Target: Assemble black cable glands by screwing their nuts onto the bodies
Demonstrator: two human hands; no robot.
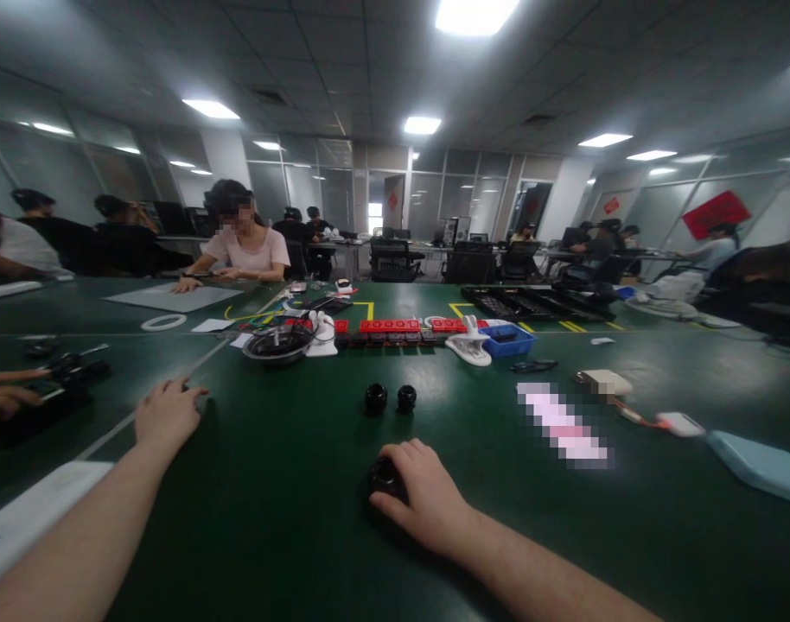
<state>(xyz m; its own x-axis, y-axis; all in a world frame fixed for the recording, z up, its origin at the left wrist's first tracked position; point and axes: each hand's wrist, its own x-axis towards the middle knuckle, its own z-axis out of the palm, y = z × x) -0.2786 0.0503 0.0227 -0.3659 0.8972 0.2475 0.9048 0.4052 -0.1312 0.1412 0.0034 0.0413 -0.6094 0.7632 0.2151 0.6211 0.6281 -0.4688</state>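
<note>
My right hand [427,497] curls round a black, round, hollow-topped part [383,479] standing on the green table [271,518]; its exact kind is unclear. Ahead of that hand, two smaller black round parts, a left one [375,398] and a right one [406,398], stand side by side and look ribbed. Over on the left, my left hand [168,417] rests on the tabletop with its fingers apart and nothing visible in them. A small dark patch shows by its fingertips, too blurred to name.
Red and black power strips [391,333] cross the table's middle, between a round tray [278,343] and a blue bin [508,339]. A co-worker's hands [9,397] work at far left. A light-blue case [758,465] and white device [680,424] lie right.
</note>
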